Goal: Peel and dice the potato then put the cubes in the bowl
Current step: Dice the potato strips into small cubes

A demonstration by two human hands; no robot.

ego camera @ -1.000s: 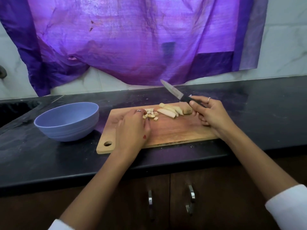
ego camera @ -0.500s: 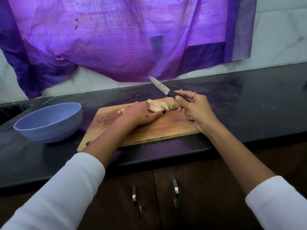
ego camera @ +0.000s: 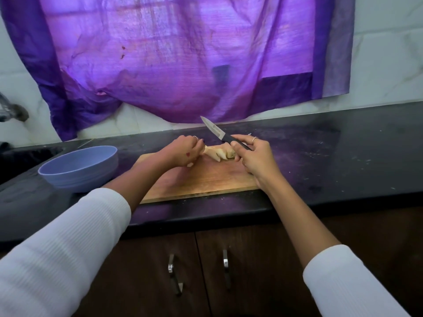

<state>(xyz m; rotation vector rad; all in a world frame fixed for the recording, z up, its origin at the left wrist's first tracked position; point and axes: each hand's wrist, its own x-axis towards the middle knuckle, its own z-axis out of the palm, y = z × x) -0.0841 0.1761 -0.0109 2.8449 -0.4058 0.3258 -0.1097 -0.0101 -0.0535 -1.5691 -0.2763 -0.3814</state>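
Observation:
A wooden cutting board [ego camera: 206,179] lies on the black counter. Several pale potato sticks [ego camera: 217,153] sit bunched at its far edge. My left hand [ego camera: 183,153] covers their left ends with curled fingers and grips them; the small cut cubes are hidden under it. My right hand [ego camera: 254,159] holds a black-handled knife [ego camera: 215,130], blade raised and pointing up-left above the sticks. An empty blue bowl [ego camera: 80,165] stands left of the board.
A purple cloth [ego camera: 183,60] hangs on the white wall behind the counter. A tap [ego camera: 9,110] shows at the far left above a dark sink. Cabinet doors with metal handles [ego camera: 225,263] are below the black counter [ego camera: 332,156].
My left hand moved from the cut cubes across the board to the potato sticks and closed on their left ends. The right hand kept the knife raised. The view shifted.

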